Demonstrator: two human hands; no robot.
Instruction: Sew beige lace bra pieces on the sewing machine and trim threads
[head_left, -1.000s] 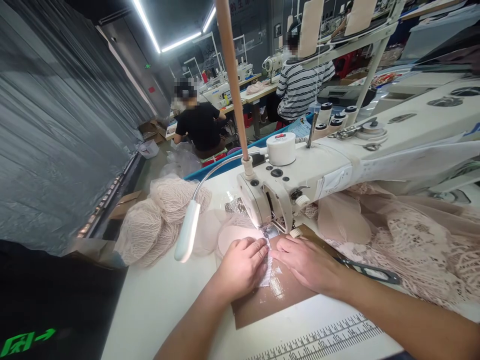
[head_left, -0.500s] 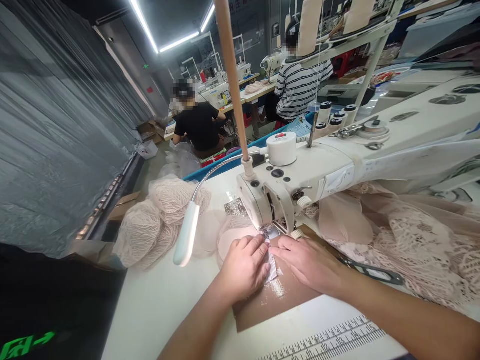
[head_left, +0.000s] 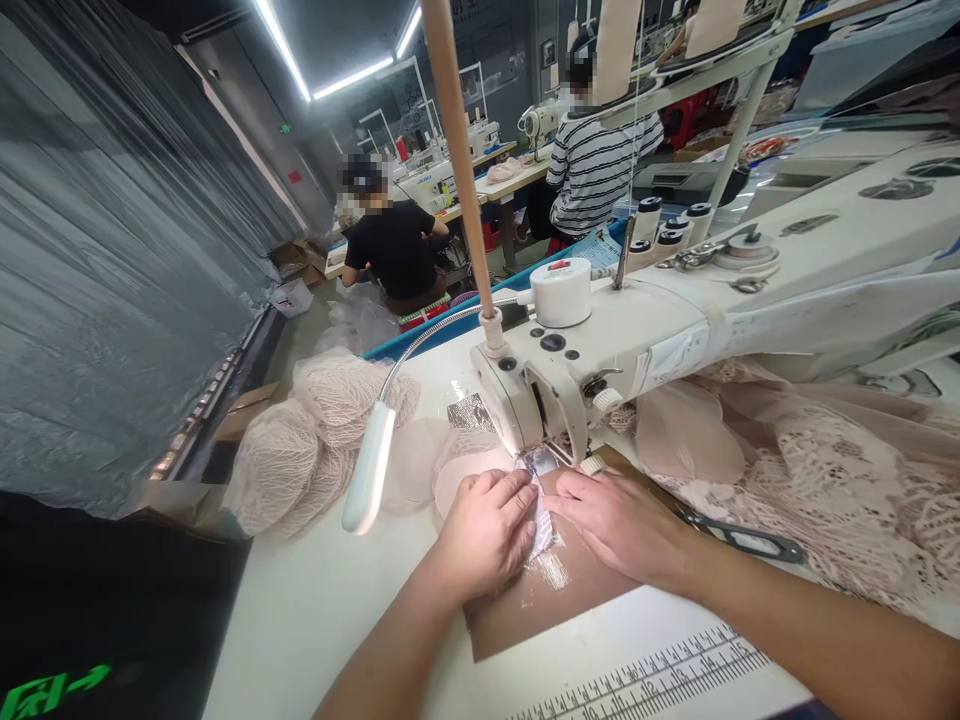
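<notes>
The lace strip [head_left: 541, 520] lies flat between my two hands, its far end tucked under the presser foot of the sewing machine [head_left: 600, 350], on the brown sheet [head_left: 570, 590] that covers this part of the counter [head_left: 315, 610].

Largest risk first: the machine head sits right over my fingertips. I judge that if I feed too eagerly, a finger could slide in under the needle, since both hands press down just beside the foot.

Next, the heap of pink lace [head_left: 847, 480] spread under the machine's arm on my right. It lies close to the seam line, and I think a loose fold could creep under the foot and get stitched in with the strip.

The gooseneck lamp [head_left: 367, 470] hangs low to my left, near my forearm; a careless elbow could knock it and jolt my guiding hand.

My left hand [head_left: 484, 535] lies flat with fingers curled lightly, its grip closed on nothing, only pinning the strip's left edge. My right hand [head_left: 615, 525] likewise rests palm down, fingers stretched along the right edge, gripping nothing. Uneven pressure between the two would likely skew the strip and send the stitch line off.

Smallest: the strip is thin and frilled, so it may pucker or slip from under my fingertips.
</notes>
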